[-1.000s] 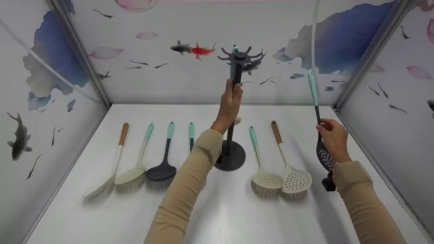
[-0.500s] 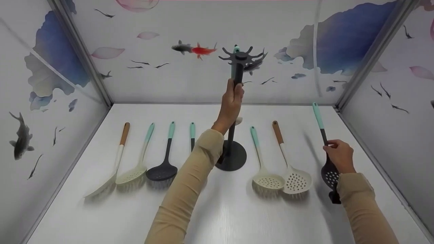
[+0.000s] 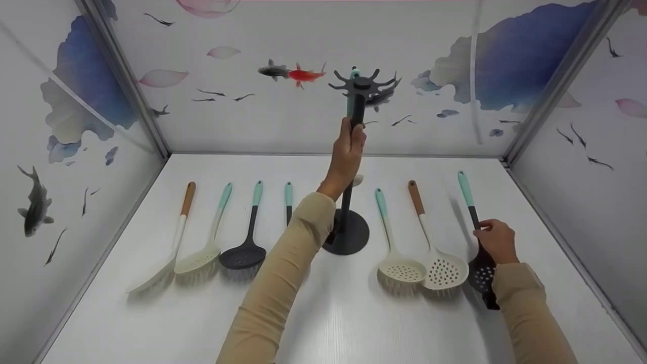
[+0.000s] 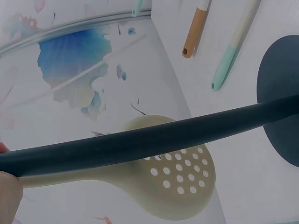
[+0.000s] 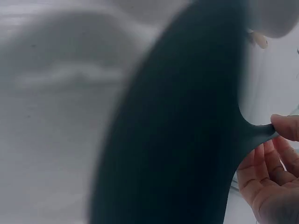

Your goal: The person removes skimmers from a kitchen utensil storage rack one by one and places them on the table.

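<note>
In the head view my left hand (image 3: 346, 151) grips the upper pole of a black utensil stand (image 3: 349, 242), whose top is a ring of curved hooks. A cream skimmer (image 4: 173, 200) with round holes hangs along the pole in the left wrist view, its upper part hidden by my hand. At the right my right hand (image 3: 498, 240) pinches the neck of a black skimmer (image 3: 481, 273) with a mint handle, its head low over the table's right side. From the right wrist camera, its dark head fills the middle, with thumb and fingers at the neck.
Next to the black skimmer lie a brown-handled cream skimmer (image 3: 445, 270) and a mint-handled one (image 3: 402, 270). Left of the stand are a brown-handled cream utensil (image 3: 156, 278), a cream skimmer (image 3: 199, 260), a black one (image 3: 242, 255) and a mint handle (image 3: 288, 197). Printed walls (image 3: 252, 121) enclose the table.
My right hand has brought the black skimmer down towards the table, then slightly left, beside the brown-handled skimmer. My left hand has stayed on the stand.
</note>
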`<state>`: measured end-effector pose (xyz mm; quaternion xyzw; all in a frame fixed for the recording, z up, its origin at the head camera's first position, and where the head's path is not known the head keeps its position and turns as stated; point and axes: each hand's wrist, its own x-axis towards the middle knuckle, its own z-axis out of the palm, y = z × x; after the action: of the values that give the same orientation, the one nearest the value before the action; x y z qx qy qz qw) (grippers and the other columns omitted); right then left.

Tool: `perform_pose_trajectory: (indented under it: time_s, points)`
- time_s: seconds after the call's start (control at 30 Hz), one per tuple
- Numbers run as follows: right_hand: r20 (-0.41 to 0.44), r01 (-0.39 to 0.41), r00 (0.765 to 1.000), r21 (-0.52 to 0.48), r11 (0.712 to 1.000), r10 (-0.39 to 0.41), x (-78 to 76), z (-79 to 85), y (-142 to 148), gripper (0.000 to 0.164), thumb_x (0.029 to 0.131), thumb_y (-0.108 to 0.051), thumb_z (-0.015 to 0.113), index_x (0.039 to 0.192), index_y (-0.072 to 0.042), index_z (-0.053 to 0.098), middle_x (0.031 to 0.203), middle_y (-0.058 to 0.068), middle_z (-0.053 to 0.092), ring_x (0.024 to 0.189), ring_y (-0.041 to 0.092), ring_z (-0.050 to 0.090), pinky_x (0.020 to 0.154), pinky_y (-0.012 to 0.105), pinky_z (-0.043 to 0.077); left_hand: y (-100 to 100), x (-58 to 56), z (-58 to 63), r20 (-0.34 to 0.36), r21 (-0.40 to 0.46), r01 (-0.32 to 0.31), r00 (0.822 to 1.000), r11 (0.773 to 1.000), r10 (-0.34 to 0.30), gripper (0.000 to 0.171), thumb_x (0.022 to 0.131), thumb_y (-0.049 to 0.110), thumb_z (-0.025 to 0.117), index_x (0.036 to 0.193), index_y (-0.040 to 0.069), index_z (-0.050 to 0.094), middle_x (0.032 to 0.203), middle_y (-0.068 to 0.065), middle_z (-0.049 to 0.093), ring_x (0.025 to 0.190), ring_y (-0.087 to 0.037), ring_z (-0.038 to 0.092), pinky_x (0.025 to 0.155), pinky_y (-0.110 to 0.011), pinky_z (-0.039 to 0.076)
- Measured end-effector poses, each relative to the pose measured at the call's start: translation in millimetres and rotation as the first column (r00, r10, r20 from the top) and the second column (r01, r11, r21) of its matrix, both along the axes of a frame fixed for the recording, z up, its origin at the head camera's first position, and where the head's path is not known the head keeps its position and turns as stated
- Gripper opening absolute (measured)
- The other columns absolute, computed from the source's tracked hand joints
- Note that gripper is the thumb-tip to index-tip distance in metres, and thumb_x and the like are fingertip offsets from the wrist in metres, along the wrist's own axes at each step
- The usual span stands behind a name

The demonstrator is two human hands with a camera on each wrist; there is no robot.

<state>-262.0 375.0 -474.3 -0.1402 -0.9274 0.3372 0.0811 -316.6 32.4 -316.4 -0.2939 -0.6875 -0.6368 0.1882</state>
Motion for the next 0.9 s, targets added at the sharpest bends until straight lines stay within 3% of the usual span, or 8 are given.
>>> perform_pose_trajectory:
  time_s: [0.07,0.33,0.53,0.67,0.8,0.9]
  points:
    - [0.01,-0.008,1.0,0.001,1.0,0.008,-0.3,-3.4,-1,0.035,0.086,-0.008,0.054,0.111,0.016,0.054,0.095,0.031,0.058,0.083,0.036,0.057,0.068,0.038,0.044,1,-1.8,-1.7,-0.001,0.006,0.002,1.0,1.0,-0.002,0.014,0.101,0.007,0.031,0.104,-0.006,0.036,0.07,0.003,0.034,0.058,-0.004,0.029,0.056,-0.02,0.027]
    - [0.035,-0.021,0.999,-0.007,1.0,0.022,-1.9,-12.1,-4,0.036,0.087,-0.007,0.05,0.114,0.016,0.052,0.1,0.033,0.057,0.086,0.037,0.057,0.069,0.038,0.045,5,-26.3,-20.2,-0.006,0.006,-0.007,1.0,1.0,0.007,0.013,0.102,0.011,0.032,0.105,-0.001,0.036,0.07,0.003,0.034,0.058,-0.008,0.03,0.056,-0.022,0.027]
    - [-0.004,-0.026,1.0,-0.012,1.0,0.026,-1.6,-16.7,-7,0.028,0.083,-0.003,0.044,0.106,0.012,0.046,0.093,0.03,0.056,0.08,0.036,0.055,0.062,0.033,0.04,5,-28.0,-22.3,-0.034,0.01,-0.007,0.999,1.0,0.007,0.013,0.102,0.013,0.031,0.103,0.001,0.035,0.069,0.003,0.034,0.058,-0.009,0.03,0.055,-0.022,0.027]
    - [-0.003,-0.041,0.999,0.016,0.999,0.041,-1.5,-19.1,-8,0.02,0.081,0.001,0.043,0.096,0.011,0.051,0.088,0.028,0.057,0.078,0.034,0.054,0.06,0.031,0.039,5,-27.0,-22.6,-0.037,0.011,-0.004,0.999,1.0,0.005,0.013,0.102,0.013,0.032,0.103,0.001,0.035,0.069,0.004,0.034,0.058,-0.008,0.03,0.055,-0.022,0.027]
    - [0.055,-0.061,0.997,0.027,0.998,0.06,-4.5,-20.4,-7,0.026,0.082,0.001,0.043,0.098,0.014,0.059,0.092,0.03,0.06,0.079,0.033,0.054,0.065,0.034,0.044,6,-27.3,-22.7,-0.036,0.02,0.001,0.999,1.0,-0.001,0.011,0.102,0.012,0.032,0.102,0.003,0.036,0.069,0.004,0.034,0.058,-0.008,0.03,0.055,-0.022,0.027]
    - [0.137,-0.073,0.988,-0.004,0.997,0.073,-7.0,-20.0,-6,0.033,0.085,-0.002,0.041,0.107,0.015,0.058,0.104,0.033,0.058,0.087,0.037,0.055,0.076,0.043,0.046,6,-28.4,-23.1,-0.04,0.024,-0.001,0.999,1.0,0.002,0.009,0.102,0.012,0.032,0.102,0.004,0.036,0.069,0.004,0.034,0.058,-0.008,0.031,0.055,-0.022,0.027]
